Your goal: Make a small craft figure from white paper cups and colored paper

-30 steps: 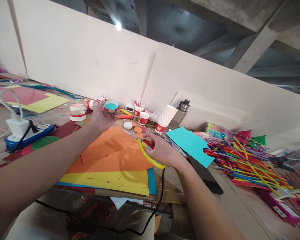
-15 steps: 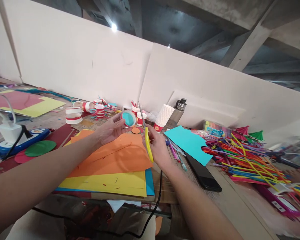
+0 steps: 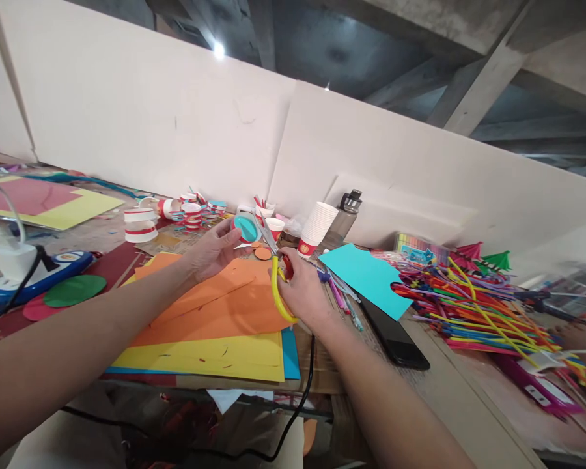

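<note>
Between the fingers and thumb of my left hand (image 3: 218, 246) is a small paper cup piece (image 3: 246, 228) with a turquoise round face turned towards me. My right hand (image 3: 303, 286) grips yellow-handled scissors (image 3: 279, 293), their blades pointing up and left, parted around or close beside the cup piece's right edge; exact contact I cannot make out. Under both hands lie orange paper sheets (image 3: 209, 306) on top of yellow paper (image 3: 200, 357). A small orange disc (image 3: 262, 252) sits just behind the blades.
Behind stand stacked paper cups (image 3: 318, 225) and a bottle (image 3: 346, 218). To the right are turquoise paper (image 3: 366, 277), a black phone (image 3: 395, 335) and many pipe cleaners (image 3: 483, 312). Cut cups (image 3: 140, 225) and a blue power strip (image 3: 43, 277) are on the left. A black cable (image 3: 308, 378) hangs at the front edge.
The scissors have tilted left and their blades have opened, coming to the cup piece's edge. My left hand has turned the cup piece slightly.
</note>
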The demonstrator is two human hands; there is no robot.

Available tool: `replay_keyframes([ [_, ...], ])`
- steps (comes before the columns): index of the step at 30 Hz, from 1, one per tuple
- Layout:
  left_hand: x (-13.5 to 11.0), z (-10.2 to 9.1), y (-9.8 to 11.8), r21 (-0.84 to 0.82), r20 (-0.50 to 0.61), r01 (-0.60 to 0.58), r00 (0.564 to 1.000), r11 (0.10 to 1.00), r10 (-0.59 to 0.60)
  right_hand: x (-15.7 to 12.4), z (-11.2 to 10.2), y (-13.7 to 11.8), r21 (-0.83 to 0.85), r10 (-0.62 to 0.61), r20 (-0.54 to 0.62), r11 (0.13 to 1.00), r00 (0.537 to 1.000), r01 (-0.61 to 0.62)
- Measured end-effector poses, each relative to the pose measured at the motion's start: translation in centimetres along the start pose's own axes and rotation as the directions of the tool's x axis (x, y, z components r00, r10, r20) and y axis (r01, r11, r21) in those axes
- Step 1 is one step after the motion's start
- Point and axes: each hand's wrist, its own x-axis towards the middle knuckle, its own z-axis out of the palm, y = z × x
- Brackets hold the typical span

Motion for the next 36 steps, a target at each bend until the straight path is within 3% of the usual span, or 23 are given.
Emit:
replay_keyframes([
  [12, 0.1, -0.1, -0.2, 0.064, 0.047, -0.011, 0.999, 0.998, 0.008, 0.1, 0.0, 0.2, -0.097, 0.004, 0.024, 0.995, 1.000, -0.002],
  [27, 0.2, -0.4, 0.1, 0.062, 0.009, 0.006, 1.000, 0.998, -0.006, 0.3, -0.9, -0.5, -0.208, -0.003, 0.063, 0.978, 0.998, 0.017],
  [36, 0.8, -1.4, 0.4, 0.072, 0.085, 0.016, 0.996, 0.997, -0.023, 0.4, -1.1, -0.5, -0.189, -0.017, 0.075, 0.982, 0.997, 0.031],
])
